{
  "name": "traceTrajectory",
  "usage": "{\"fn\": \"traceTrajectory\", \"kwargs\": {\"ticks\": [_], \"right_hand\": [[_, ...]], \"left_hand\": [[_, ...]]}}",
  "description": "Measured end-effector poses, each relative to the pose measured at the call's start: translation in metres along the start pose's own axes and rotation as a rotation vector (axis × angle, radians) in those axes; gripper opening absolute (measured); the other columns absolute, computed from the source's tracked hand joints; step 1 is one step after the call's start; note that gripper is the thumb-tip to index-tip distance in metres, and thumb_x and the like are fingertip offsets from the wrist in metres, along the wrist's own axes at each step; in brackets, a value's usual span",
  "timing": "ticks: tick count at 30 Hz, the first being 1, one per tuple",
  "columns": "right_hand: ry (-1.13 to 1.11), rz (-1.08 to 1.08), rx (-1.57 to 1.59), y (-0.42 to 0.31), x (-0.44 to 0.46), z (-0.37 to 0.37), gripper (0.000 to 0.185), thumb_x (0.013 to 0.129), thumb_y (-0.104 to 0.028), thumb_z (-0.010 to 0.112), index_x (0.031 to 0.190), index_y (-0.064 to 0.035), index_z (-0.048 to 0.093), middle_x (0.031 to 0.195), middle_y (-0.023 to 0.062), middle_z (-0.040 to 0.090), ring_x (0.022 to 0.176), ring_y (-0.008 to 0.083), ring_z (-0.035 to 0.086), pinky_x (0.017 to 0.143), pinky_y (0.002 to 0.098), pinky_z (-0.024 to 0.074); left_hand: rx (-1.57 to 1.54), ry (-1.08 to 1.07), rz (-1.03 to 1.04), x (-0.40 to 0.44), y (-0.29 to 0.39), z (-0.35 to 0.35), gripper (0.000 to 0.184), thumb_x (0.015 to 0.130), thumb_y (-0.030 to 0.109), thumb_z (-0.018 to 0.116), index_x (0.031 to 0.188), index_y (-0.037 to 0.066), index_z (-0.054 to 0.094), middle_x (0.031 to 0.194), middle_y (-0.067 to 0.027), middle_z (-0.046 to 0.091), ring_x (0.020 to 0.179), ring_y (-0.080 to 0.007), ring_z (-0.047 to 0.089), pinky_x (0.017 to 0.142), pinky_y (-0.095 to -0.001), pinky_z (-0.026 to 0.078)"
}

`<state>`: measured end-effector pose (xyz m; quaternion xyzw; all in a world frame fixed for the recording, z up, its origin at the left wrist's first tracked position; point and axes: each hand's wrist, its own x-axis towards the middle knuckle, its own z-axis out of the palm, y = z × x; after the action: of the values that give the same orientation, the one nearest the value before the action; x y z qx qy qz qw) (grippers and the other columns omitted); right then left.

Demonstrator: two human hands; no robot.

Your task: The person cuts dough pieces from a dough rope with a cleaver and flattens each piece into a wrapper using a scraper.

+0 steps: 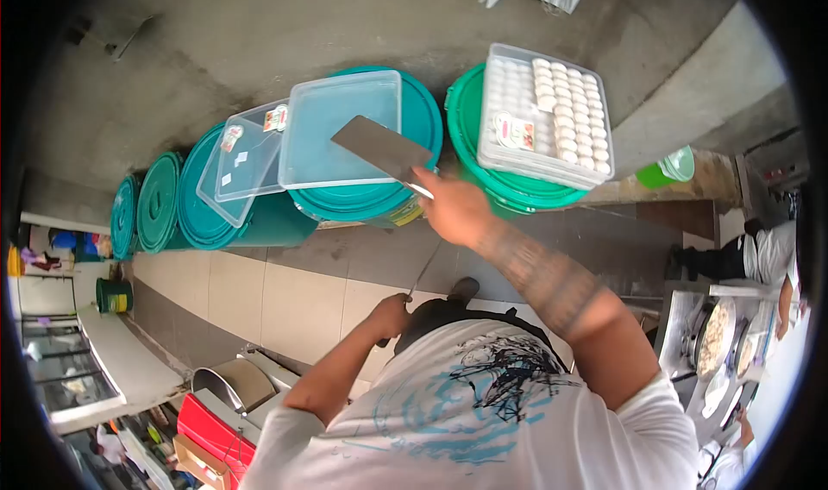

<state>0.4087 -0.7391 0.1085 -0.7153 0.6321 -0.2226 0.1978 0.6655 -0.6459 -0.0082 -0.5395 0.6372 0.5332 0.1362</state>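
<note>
My right hand [457, 207] is closed round the handle of a wide flat metal blade [379, 147], held above a clear plastic lid [341, 102] on a teal drum [420, 110]. Low by my waist, my left hand [391, 316] is wrapped round the handle of a long thin knife [424, 270], whose blade points up toward the drums. Right of the blade, a clear plastic container [509, 93] with small white round pieces [569, 110] in rows sits on a green drum [466, 119].
More clear lids [250, 158] lie over another teal drum [194, 175], with further drums [158, 205] at left. A green bucket [668, 169] stands at right. People [772, 257] are near pans [716, 339] at far right. A large pot [233, 386] is at lower left.
</note>
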Motion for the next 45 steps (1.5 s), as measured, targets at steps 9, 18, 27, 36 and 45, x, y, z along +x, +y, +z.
{"fn": "traceTrajectory", "kwargs": {"ticks": [9,18,27,36,45], "right_hand": [[0.193,-0.308,-0.189,-0.017,0.041,0.079,0.042,0.096,-0.018,0.065,0.137,-0.0061,0.066,0.117,0.0167,0.063,0.115,0.0361,0.061,0.099,0.0484,0.0512],[-0.241,-0.164,0.367,0.049,-0.129,0.029,0.023,0.098,-0.031,0.070,0.106,-0.0102,0.074,0.091,0.0103,0.073,0.098,0.0375,0.071,0.090,0.0517,0.0526],[0.536,0.255,0.041,0.099,-0.357,-0.041,0.007,0.093,-0.021,0.070,0.090,-0.0141,0.069,0.092,0.0057,0.073,0.097,0.0303,0.070,0.088,0.0495,0.0532],[1.007,1.378,0.254,-0.005,-0.600,-0.103,0.022,0.103,-0.021,0.066,0.093,-0.0019,0.069,0.085,0.0176,0.071,0.082,0.0414,0.069,0.075,0.0480,0.0554],[0.443,0.906,0.060,-0.228,-0.627,-0.285,0.020,0.091,-0.028,0.072,0.106,-0.0150,0.071,0.099,0.0017,0.073,0.093,0.0207,0.070,0.082,0.0502,0.0589]], "left_hand": [[-0.206,0.038,-0.027,-0.027,-0.026,0.017,0.062,0.089,0.020,0.069,0.145,-0.007,0.060,0.086,-0.0234,0.076,0.066,-0.0298,0.076,0.064,-0.0417,0.060],[0.262,-0.398,0.311,0.015,0.084,-0.022,0.043,0.097,0.019,0.067,0.137,0.002,0.063,0.075,-0.0097,0.068,0.057,-0.0205,0.065,0.056,-0.0366,0.054],[0.947,-0.800,0.473,0.039,0.258,0.041,0.025,0.100,0.023,0.068,0.092,0.000,0.072,0.064,-0.0049,0.064,0.052,-0.0148,0.061,0.053,-0.0339,0.052],[1.151,-1.041,0.548,-0.009,0.363,0.204,0.041,0.102,0.020,0.067,0.142,0.011,0.068,0.071,-0.0024,0.070,0.056,-0.0107,0.064,0.053,-0.0335,0.055],[1.452,-1.161,0.812,-0.086,0.362,0.382,0.043,0.099,0.018,0.067,0.139,0.004,0.063,0.067,-0.0066,0.067,0.056,-0.0183,0.067,0.056,-0.0380,0.054]]}}
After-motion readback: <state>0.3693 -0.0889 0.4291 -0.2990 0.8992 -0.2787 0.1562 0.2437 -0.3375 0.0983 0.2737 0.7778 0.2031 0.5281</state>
